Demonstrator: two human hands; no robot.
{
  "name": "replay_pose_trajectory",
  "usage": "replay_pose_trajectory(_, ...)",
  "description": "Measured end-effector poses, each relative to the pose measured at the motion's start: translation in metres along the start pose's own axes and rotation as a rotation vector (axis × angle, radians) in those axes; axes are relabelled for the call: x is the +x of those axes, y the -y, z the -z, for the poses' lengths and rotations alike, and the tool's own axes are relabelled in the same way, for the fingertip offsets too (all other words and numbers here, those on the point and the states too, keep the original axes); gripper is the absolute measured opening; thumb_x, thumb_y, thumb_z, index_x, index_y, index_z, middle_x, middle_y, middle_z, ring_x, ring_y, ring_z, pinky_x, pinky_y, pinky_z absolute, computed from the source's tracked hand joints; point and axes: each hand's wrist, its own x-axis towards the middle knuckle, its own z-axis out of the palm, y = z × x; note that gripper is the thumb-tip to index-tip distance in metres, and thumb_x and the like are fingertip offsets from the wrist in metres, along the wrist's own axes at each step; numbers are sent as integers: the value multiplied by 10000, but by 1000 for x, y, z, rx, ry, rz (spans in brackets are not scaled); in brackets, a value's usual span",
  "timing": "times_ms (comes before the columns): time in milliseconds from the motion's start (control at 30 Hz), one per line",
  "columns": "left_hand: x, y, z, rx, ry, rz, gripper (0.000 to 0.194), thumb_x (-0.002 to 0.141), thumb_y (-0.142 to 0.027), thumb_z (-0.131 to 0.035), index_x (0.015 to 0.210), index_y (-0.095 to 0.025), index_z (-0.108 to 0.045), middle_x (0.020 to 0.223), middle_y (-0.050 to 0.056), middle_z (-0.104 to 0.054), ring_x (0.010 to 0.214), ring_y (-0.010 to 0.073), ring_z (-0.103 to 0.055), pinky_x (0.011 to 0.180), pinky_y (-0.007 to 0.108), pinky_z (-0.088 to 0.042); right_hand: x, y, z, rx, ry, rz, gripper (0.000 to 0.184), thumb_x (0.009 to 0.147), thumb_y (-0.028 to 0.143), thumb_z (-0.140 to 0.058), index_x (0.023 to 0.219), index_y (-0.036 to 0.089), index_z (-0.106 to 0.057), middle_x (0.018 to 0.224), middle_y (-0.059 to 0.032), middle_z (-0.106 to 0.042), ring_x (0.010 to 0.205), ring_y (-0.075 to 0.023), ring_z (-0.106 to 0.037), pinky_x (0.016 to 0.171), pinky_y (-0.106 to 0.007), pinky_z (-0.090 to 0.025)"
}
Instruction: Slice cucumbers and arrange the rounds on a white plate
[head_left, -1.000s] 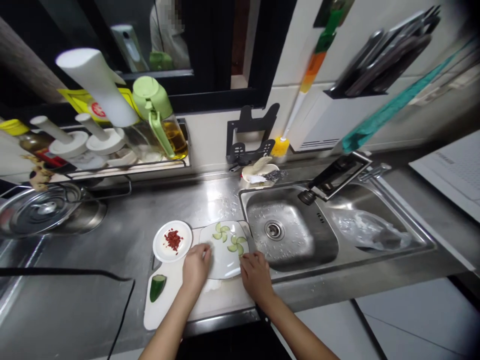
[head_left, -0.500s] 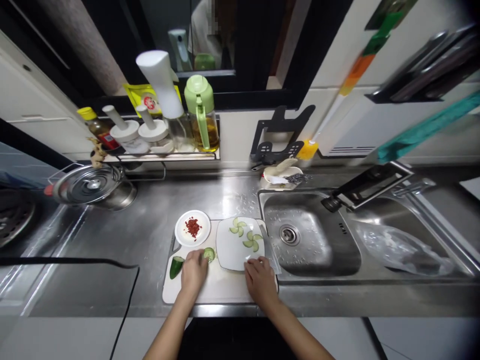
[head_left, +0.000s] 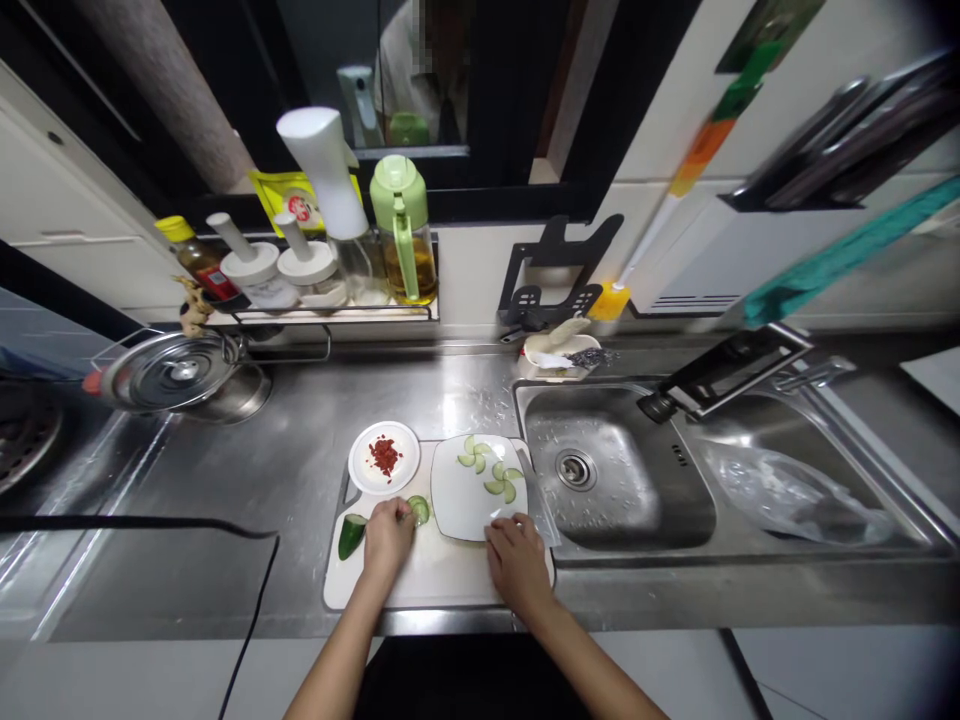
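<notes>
My left hand (head_left: 388, 537) rests on the white cutting board (head_left: 442, 585), its fingers pinched on cucumber slices (head_left: 419, 510) beside the square white plate (head_left: 475, 492). That plate carries several half-moon cucumber slices (head_left: 491, 473). My right hand (head_left: 515, 560) lies on the board with its fingers curled at the plate's near right edge. A cucumber end piece (head_left: 350, 535) sits left of my left hand. A small round dish of chopped red chilli (head_left: 384, 457) stands at the board's far left corner.
A steel sink (head_left: 615, 480) with a black tap (head_left: 720, 372) lies right of the board; a plastic bag (head_left: 787, 495) is in its second basin. A pot lid (head_left: 169, 372) sits far left. A rack of bottles (head_left: 322, 260) lines the back wall. A black cable (head_left: 255, 600) crosses the counter.
My head has risen and turned left since a second ago. My left hand left the plate's edge and took hold of cucumber slices on the board. Over the last half second little has moved.
</notes>
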Motion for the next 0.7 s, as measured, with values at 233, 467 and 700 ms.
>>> replay_pose_trajectory(233, -6, -1, 4, -133, 55, -76, 118, 745, -276, -513, 697, -187, -573, 595, -32, -521, 580, 119, -471, 613, 223, -348, 14, 10, -2, 119, 78, 28, 252, 863, 171, -462, 1001, 224, -666, 1036, -56, -645, 1078, -258, -436, 830, -365, -369)
replay_pose_trajectory(467, -10, -9, 10, -269, 179, -157, 158, 723, -338, -571, 701, -182, -562, 557, -60, -469, 537, 89, -405, 560, 194, -309, 53, 34, -15, 312, 166, 162, 434, 767, 90, -524, 1163, 245, -609, 1140, -30, -629, 1053, -226, -442, 865, -347, -349)
replay_pose_trajectory(700, -9, -19, 17, -363, 249, -151, 166, 717, -340, -583, 731, -175, -583, 575, -58, -463, 558, 86, -399, 565, 197, -302, 70, 41, -19, 444, 193, 113, 159, 773, 114, -580, 816, 221, -689, 846, -9, -691, 923, -188, -489, 835, -302, -342)
